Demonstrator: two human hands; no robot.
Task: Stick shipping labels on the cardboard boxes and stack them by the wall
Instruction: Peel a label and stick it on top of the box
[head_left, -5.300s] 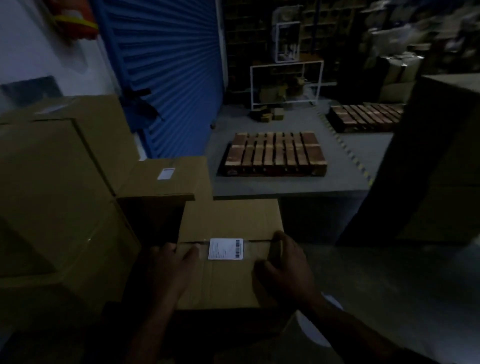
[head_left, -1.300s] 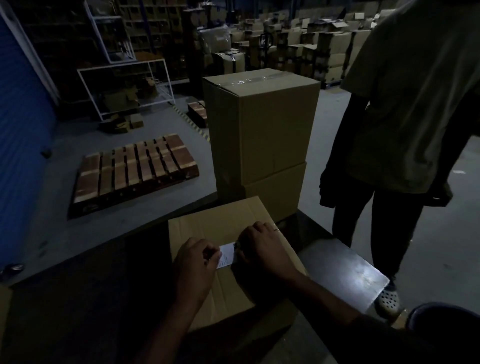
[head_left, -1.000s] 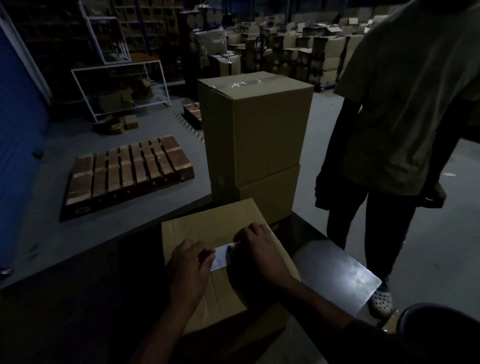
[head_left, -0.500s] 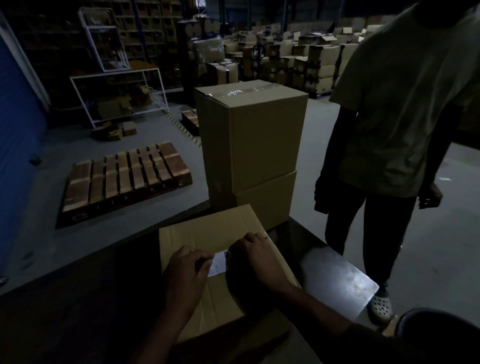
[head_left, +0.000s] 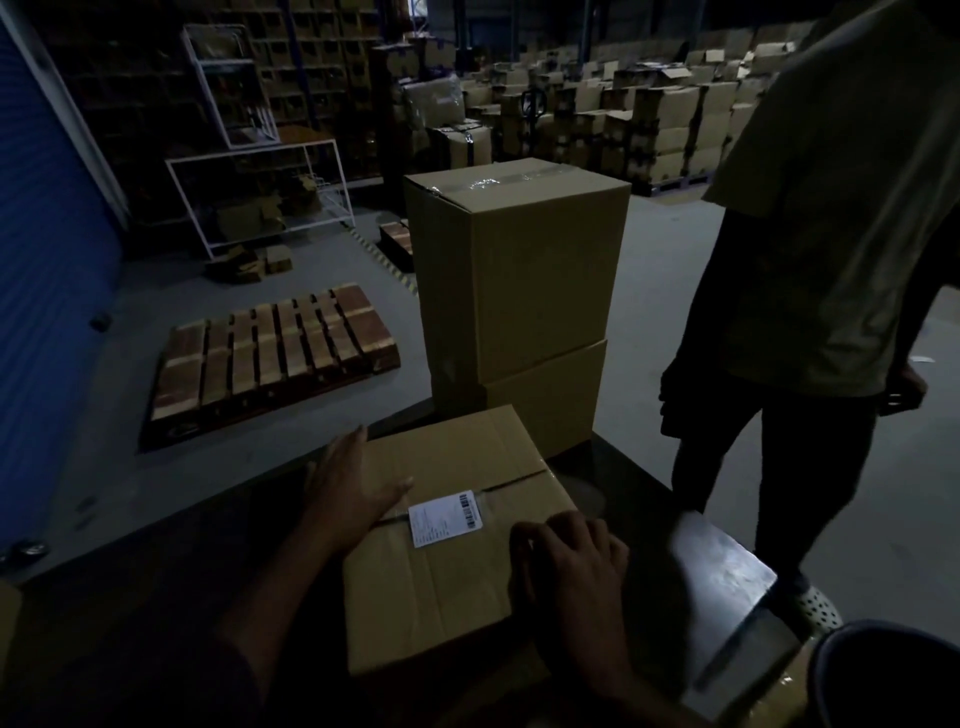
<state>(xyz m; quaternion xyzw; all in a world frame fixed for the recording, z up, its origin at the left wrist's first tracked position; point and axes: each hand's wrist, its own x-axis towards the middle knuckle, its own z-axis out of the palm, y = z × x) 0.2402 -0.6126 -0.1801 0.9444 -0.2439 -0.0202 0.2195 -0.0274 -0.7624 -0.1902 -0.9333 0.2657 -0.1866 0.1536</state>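
Now the shipping label (head_left: 445, 518) is seen stuck on the cardboard box (head_left: 457, 545). Left hand (head_left: 348, 488) laid flat, fingers straight; right hand (head_left: 571, 561) fingers curled against the box top. Lifting toward the wall is judged next.

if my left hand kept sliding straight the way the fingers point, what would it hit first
Probably nothing nearby. The left hand lies flat at the far left corner of the labelled box, fingers pointing past its edge. Beyond that is bare floor, with the wooden pallet further along that line, though depth is hard to judge.
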